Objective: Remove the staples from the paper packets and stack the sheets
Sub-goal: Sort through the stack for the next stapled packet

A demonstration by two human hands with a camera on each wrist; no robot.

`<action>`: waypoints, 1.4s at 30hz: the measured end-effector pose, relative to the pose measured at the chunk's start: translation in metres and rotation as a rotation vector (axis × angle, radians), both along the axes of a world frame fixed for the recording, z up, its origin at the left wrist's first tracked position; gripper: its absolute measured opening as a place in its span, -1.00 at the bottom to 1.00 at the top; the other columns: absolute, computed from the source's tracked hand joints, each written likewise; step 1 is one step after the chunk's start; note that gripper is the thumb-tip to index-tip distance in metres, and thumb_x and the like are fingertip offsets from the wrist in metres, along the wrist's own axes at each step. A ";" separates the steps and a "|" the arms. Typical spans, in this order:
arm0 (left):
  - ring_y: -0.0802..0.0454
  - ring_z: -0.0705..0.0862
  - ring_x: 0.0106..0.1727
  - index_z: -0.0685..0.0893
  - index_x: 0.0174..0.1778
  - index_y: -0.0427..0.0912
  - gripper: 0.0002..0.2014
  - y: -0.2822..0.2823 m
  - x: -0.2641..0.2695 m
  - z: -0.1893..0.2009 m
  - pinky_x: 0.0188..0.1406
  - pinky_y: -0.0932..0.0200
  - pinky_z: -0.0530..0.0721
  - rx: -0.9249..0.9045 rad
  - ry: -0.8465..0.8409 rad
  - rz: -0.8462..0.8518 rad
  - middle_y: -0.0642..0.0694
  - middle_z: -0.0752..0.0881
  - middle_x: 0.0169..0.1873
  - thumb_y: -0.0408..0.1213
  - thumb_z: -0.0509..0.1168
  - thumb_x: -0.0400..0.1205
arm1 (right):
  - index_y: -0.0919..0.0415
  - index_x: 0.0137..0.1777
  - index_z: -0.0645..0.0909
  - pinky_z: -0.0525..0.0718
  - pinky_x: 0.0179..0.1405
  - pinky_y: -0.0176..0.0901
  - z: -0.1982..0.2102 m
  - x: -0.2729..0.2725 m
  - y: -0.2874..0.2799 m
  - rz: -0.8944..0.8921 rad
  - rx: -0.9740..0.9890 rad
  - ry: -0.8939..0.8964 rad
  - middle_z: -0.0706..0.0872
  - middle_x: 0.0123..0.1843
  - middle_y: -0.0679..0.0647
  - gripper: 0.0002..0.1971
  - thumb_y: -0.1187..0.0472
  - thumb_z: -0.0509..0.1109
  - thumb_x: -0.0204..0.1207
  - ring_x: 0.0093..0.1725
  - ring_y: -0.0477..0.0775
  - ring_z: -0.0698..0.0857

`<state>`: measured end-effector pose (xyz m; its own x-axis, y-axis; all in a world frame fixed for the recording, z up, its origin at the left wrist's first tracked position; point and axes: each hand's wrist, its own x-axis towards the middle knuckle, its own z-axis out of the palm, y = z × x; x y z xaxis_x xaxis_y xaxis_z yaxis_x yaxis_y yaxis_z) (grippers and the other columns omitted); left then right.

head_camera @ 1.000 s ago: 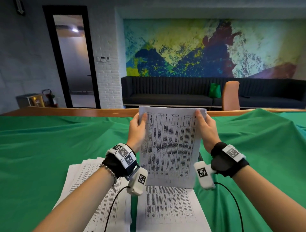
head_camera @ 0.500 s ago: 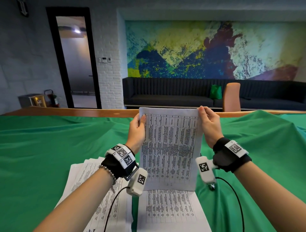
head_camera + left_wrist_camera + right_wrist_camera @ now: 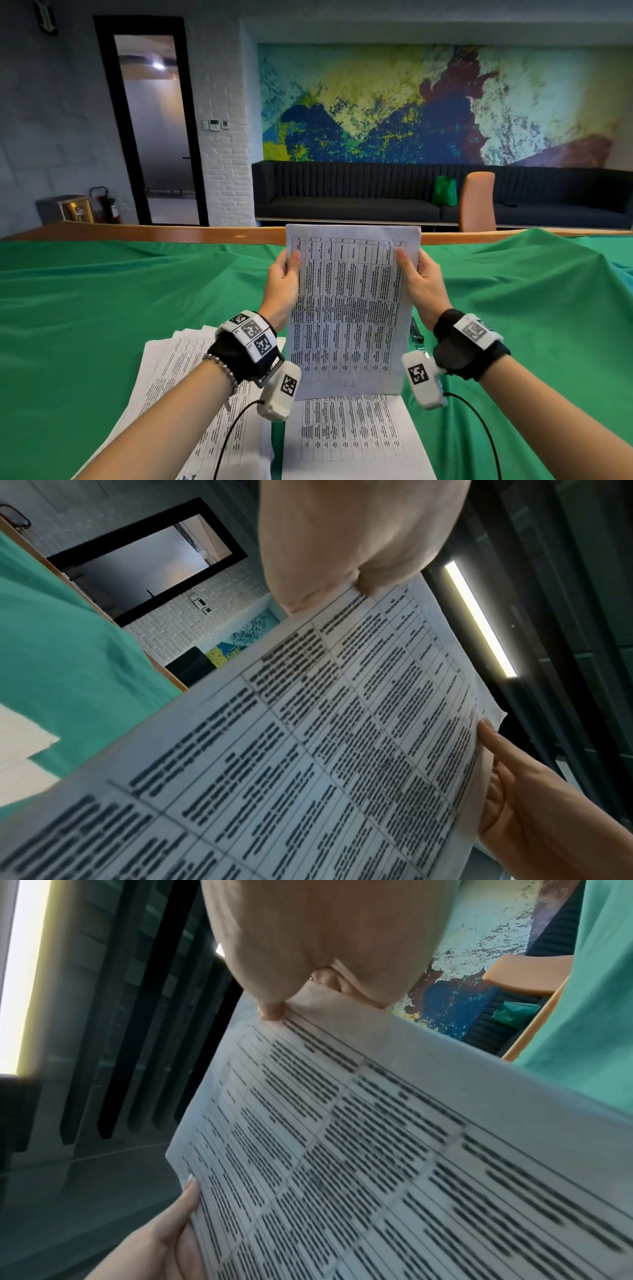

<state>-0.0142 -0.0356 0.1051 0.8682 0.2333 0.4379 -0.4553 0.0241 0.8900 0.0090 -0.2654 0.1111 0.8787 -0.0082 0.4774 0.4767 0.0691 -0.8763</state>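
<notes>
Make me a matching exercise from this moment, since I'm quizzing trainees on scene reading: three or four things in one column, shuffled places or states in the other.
Things:
1. held sheets
2. fanned paper pile
3. green cloth
4. orange chair

Places or states:
A. covers the table
B. stands beyond the table's far edge
C. upright between both hands
D. lies under the left forearm

Pairs: 1-C, 2-D, 3-A, 4-B

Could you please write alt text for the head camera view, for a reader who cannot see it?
A person holds a printed paper packet upright over a green cloth, left hand and right hand gripping its side edges. Beneath lie a flat sheet and, to the left, a fanned pile of sheets.
</notes>
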 end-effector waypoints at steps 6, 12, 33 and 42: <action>0.14 0.72 0.15 0.60 0.20 -0.03 -0.80 -0.002 -0.003 -0.004 0.18 0.20 0.68 -0.010 0.015 0.008 0.00 0.75 0.13 -0.17 0.10 0.77 | 0.16 0.37 0.51 0.72 0.18 0.21 -0.017 -0.005 -0.002 0.008 -0.066 0.041 0.76 0.21 0.09 -0.44 -0.13 0.41 0.45 0.16 0.12 0.76; 0.26 0.72 0.14 0.60 0.23 0.03 -0.80 -0.001 -0.005 -0.019 0.15 0.24 0.67 0.022 0.033 -0.005 0.11 0.74 0.12 -0.17 0.13 0.76 | 0.00 0.30 0.49 0.67 0.28 0.19 -0.048 -0.011 -0.010 0.017 -0.218 0.103 0.72 0.24 -0.04 -0.51 -0.05 0.46 0.39 0.19 -0.03 0.73; -0.08 0.62 0.09 0.52 0.43 -0.22 -0.67 0.012 0.026 -0.139 0.08 0.06 0.58 0.211 0.713 0.062 -0.16 0.65 0.27 -0.37 0.12 0.74 | 0.21 0.03 0.53 0.55 -0.13 -0.17 -0.111 0.045 -0.074 -0.460 -1.243 0.572 0.73 0.14 0.22 -0.59 -0.06 0.55 0.40 0.11 0.22 0.70; -0.09 0.41 0.54 0.33 0.58 -0.22 -0.57 0.003 0.013 -0.134 0.50 -0.08 0.38 0.180 0.631 -0.009 -0.08 0.41 0.55 -0.28 0.11 0.77 | 0.30 0.27 0.55 0.55 -0.10 -0.23 -0.145 0.050 -0.077 -0.325 -1.416 0.712 0.71 0.26 0.18 -0.38 -0.23 0.45 0.47 0.15 0.15 0.70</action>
<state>-0.0008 -0.0323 -0.0293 0.9727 0.1953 -0.1253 0.1556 -0.1485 0.9766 0.0592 -0.3426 -0.0335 0.9629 -0.1586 -0.2185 -0.2004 -0.9622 -0.1845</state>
